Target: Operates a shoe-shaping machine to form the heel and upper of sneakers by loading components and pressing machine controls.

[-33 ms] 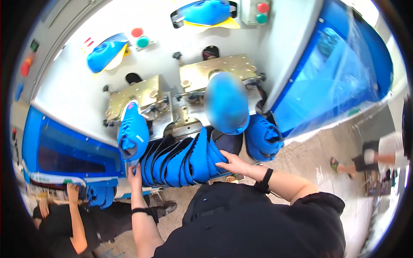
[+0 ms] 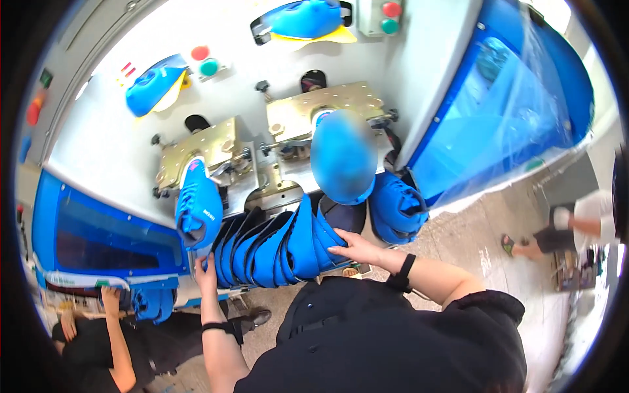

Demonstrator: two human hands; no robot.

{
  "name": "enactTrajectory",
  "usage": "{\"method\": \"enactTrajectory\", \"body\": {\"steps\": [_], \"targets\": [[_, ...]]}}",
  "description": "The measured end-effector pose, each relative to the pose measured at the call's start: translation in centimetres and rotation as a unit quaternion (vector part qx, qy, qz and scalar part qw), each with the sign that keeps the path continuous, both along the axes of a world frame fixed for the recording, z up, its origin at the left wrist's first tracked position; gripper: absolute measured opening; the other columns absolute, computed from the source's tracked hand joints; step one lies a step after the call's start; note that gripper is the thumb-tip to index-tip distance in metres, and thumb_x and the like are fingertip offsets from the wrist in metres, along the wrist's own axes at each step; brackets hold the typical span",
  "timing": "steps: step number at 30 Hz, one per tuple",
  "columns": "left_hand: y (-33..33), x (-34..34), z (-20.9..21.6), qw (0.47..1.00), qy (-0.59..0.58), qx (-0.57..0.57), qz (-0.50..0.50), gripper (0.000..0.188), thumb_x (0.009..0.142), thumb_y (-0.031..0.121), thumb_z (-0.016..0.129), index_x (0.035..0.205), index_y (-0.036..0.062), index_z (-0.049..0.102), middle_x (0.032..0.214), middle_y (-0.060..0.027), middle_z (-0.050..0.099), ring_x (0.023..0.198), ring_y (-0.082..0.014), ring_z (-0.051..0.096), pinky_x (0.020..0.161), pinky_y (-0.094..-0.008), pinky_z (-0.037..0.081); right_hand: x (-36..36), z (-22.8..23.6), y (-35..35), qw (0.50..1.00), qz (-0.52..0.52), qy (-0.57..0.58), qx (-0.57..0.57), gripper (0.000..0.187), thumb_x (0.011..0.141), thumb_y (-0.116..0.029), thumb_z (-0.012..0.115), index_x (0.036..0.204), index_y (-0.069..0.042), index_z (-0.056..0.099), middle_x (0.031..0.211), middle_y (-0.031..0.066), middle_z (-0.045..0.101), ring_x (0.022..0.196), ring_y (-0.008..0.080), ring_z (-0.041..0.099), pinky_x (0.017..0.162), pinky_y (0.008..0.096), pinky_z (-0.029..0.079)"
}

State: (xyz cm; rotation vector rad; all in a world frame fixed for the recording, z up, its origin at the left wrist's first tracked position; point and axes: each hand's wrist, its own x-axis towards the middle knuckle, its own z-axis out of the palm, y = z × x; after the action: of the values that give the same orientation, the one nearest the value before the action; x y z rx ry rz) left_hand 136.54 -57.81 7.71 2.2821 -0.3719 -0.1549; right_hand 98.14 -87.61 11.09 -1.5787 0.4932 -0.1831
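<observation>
A row of nested blue shoe uppers (image 2: 272,252) with dark linings lies in front of me, at the machine's front edge. My left hand (image 2: 205,272) is closed at the row's left end. At the right end, my right hand (image 2: 360,249) presses its fingers and thumb against the outermost upper, so the row sits between both hands. Just beyond my left hand, a laced blue shoe upper (image 2: 198,213) is fitted on the left station of the machine. Another blue upper (image 2: 344,157), blurred, sits at the right station. More blue uppers (image 2: 396,213) stand beside it.
Brass-coloured plates (image 2: 324,108) with clamps and knobs top the machine. Blue-and-yellow toe-shaped pieces (image 2: 304,21) and red and green buttons (image 2: 391,18) are on the back wall. Blue side panels (image 2: 108,242) flank it. A co-worker (image 2: 114,334) is at lower left; another person (image 2: 570,232) stands right.
The machine and its surroundings appear slightly farther left in the view. Both hands keep their places on the row of uppers.
</observation>
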Motion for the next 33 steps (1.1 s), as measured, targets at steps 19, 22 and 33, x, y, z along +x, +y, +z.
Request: {"method": "enactTrajectory", "body": {"steps": [19,22,33], "targets": [[-5.7,-5.4,3.1,0.996,-0.017,0.065,-0.057,0.065,0.090,0.063,0.052,0.120,0.0047,0.054,0.116,-0.0252,0.062,0.108,-0.0414,0.057,0.094,-0.0440,0.041,-2.6,-0.5,0.9,0.967,-0.127,-0.019,-0.222,0.064,0.085,-0.034,0.069,0.136,-0.003,0.047,0.129,0.0201,0.055,0.119,0.0354,0.052,0.104,0.0421,0.041],[-5.7,-5.5,4.1,0.982,-0.050,0.174,-0.045,0.066,0.092,0.061,0.050,0.123,0.0029,0.055,0.121,-0.0279,0.057,0.113,-0.0429,0.053,0.096,-0.0443,0.042,-2.8,1.3,1.8,0.937,-0.204,-0.011,-0.284,0.058,0.083,-0.032,0.068,0.132,-0.005,0.050,0.119,0.0178,0.057,0.113,0.0323,0.054,0.101,0.0410,0.042],[-1.9,-3.0,1.7,0.984,-0.161,-0.070,-0.024,0.042,0.092,0.026,0.064,0.121,-0.0034,0.056,0.119,-0.0218,0.058,0.114,-0.0361,0.053,0.100,-0.0425,0.040,3.4,14.8,6.2,0.800,-0.167,-0.225,-0.530,0.012,0.076,-0.001,0.069,0.084,-0.005,0.061,0.082,0.0097,0.060,0.073,0.0287,0.059,0.064,0.0372,0.049]]}}
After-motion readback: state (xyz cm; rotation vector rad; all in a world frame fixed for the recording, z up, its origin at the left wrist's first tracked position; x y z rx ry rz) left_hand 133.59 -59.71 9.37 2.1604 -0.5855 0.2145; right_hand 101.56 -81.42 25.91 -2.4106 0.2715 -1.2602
